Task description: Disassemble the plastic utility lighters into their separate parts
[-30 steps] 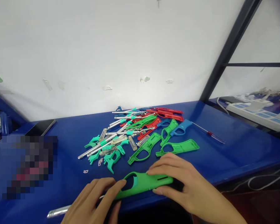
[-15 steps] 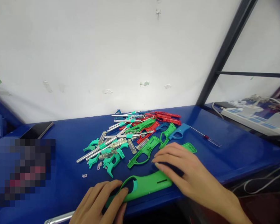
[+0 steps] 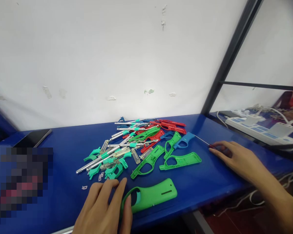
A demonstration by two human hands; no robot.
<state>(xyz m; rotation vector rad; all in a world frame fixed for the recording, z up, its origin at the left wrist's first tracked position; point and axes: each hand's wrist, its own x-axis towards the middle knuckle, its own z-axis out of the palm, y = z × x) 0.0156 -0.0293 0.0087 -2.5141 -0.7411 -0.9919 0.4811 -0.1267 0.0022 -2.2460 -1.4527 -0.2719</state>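
Note:
At the front edge of the table, my left hand (image 3: pixel 104 204) is closed around the trigger end of a green utility lighter (image 3: pixel 158 195), which lies on its side. A bit of its teal trigger shows in the opening, and a metal tube sticks out below my hand. To the right, my right hand (image 3: pixel 230 157) has its fingers closed at the red collar of a screwdriver (image 3: pixel 202 139); its handle is hidden under the hand. Two green lighter shell halves (image 3: pixel 185 160) lie between the hands, beside a blue shell half (image 3: pixel 184 140).
A heap of silver lighter tubes (image 3: pixel 95 161), teal triggers (image 3: pixel 116 170), clear fuel tanks (image 3: pixel 135 156) and red shells (image 3: pixel 169 125) lies mid-table. A phone (image 3: pixel 33 138) rests at the left. Beyond the black frame post (image 3: pixel 230 58) is a white power strip (image 3: pixel 258 130).
My right hand has left the green lighter and moved right to the screwdriver. My left hand stays on the lighter. The view has shifted slightly.

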